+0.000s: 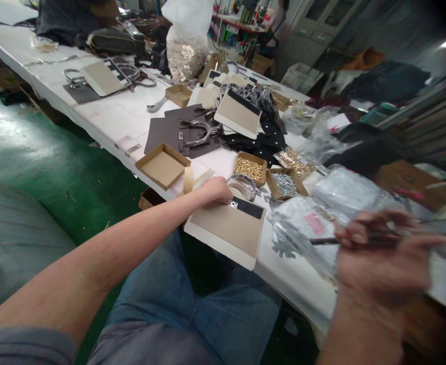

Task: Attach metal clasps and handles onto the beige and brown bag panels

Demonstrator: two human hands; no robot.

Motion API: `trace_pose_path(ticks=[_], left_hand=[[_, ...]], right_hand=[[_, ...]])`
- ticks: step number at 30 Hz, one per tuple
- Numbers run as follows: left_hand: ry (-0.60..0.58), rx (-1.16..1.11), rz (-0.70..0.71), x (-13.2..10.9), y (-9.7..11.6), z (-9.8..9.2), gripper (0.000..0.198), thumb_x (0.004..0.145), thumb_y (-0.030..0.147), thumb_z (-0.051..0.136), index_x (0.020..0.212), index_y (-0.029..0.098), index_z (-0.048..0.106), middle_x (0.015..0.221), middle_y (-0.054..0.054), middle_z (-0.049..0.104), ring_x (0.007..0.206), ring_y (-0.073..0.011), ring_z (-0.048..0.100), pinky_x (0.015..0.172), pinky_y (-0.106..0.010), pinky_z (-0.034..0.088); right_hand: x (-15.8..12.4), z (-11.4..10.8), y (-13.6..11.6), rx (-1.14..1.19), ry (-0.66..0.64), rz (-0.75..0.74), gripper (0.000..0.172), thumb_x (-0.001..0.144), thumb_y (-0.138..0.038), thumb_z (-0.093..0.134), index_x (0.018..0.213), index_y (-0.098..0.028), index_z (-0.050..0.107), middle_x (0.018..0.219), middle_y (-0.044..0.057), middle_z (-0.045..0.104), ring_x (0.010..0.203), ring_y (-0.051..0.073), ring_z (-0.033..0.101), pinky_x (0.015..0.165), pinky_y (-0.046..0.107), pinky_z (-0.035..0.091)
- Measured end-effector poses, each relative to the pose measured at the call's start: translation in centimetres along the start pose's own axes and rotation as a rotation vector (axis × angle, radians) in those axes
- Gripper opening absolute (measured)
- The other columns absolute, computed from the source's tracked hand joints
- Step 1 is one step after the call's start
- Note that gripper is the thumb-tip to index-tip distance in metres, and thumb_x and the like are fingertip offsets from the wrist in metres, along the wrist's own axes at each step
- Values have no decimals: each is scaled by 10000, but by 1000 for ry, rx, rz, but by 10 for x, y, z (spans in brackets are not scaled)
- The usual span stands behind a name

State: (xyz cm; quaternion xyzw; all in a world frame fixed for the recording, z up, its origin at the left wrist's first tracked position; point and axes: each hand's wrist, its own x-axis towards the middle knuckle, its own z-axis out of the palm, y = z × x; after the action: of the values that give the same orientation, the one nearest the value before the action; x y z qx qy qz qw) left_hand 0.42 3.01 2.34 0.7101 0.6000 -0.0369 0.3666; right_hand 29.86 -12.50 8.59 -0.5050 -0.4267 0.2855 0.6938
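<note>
At the table's near edge lies a beige panel (226, 230) with a black strip along its far side; its near part juts out past the edge. My left hand (217, 191) is closed at the panel's upper left, its fingertips hidden from me. Just beyond the strip, a plastic-wrapped curved handle (244, 186) arches beside that hand. Off to the right, my right hand (382, 256) is raised, blurred by motion. Its fingers are wrapped round a thin dark rod-like tool (325, 241), whose exact kind is unclear.
Small boxes of gold studs (249, 168) and silver studs (284, 183) stand beyond the panel. Flat metal pieces (284, 243) and plastic-bagged goods (310, 223) lie to its right. An empty cardboard tray (162, 166), a tape roll (188, 180) and stacked panels (238, 112) are farther left.
</note>
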Motion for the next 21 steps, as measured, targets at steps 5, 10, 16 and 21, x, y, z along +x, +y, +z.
trace_pose_path(ticks=[5,10,16,21], left_hand=[[-35,-9,-27,3,1,-2,662,693,261,911,1324,96,799,1241,-247,841,1078,-378,818,824,-358,633],[-5,-55,-20,4,-5,3,681,710,313,902,1347,107,780,1304,-259,824,1140,-385,810,829,-352,632],[3,-108,13,-1,-10,1,642,783,346,880,1376,125,774,1340,-271,806,1268,-406,779,975,-377,629],[33,-104,26,0,-13,4,639,797,395,865,1367,119,782,1387,-265,791,1289,-409,773,1014,-370,630]], right_hand=[[9,130,46,118,-235,57,714,986,-740,812,622,-265,424,547,-79,299,467,107,330,450,322,277],[-6,179,91,91,-192,5,692,1045,-660,780,641,-265,381,561,-90,314,436,78,287,392,283,206],[-7,181,107,62,-193,-2,685,1068,-663,733,630,-267,385,550,-85,302,440,87,298,398,289,218],[-8,187,111,19,-199,-16,690,1069,-674,727,619,-267,398,536,-83,316,419,85,300,387,289,226]])
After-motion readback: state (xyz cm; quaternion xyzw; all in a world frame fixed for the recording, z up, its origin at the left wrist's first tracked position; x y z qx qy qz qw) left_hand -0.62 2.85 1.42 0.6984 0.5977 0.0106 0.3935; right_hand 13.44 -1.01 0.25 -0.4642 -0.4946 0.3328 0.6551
